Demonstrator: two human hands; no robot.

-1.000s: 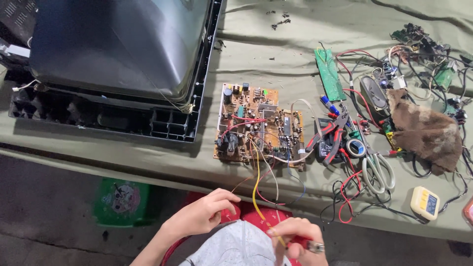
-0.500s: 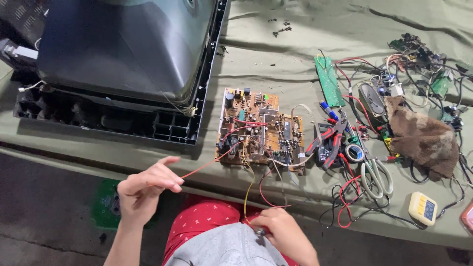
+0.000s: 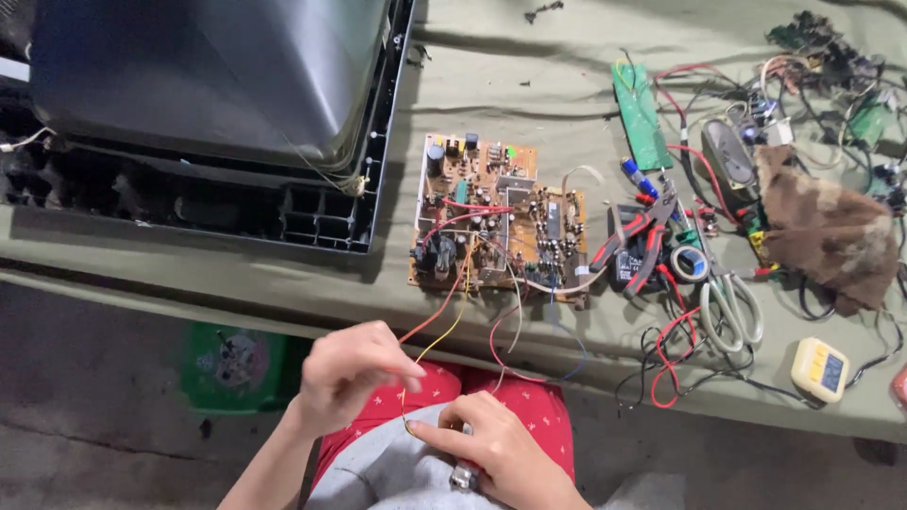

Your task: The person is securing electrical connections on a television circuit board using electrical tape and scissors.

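Head camera looked down at two bare hands working just above the person's lap, in front of a table edge. Nearest, the right hand (image 3: 496,453) was curled closed, its fingertips pinching the lower end of a thin yellow wire (image 3: 444,331), with a small metal object partly hidden under the palm. Just left and slightly farther, the left hand (image 3: 351,373) had its fingers drawn together, pinching the red wire (image 3: 436,316) between thumb and fingertips. Both wires ran up and away to a brown circuit board (image 3: 496,217) lying flat on the olive-green table cover (image 3: 529,85), near the table's front edge. Right of the board lay red-handled pliers (image 3: 638,236), a roll of tape (image 3: 690,263), pale-handled scissors (image 3: 729,307) and a small yellow meter (image 3: 820,368), among loose red and black leads. Farther back sat a narrow green board (image 3: 641,118) and a brown cloth (image 3: 822,227). At far left stood an opened television set (image 3: 208,104), its grey tube facing down in a black frame.
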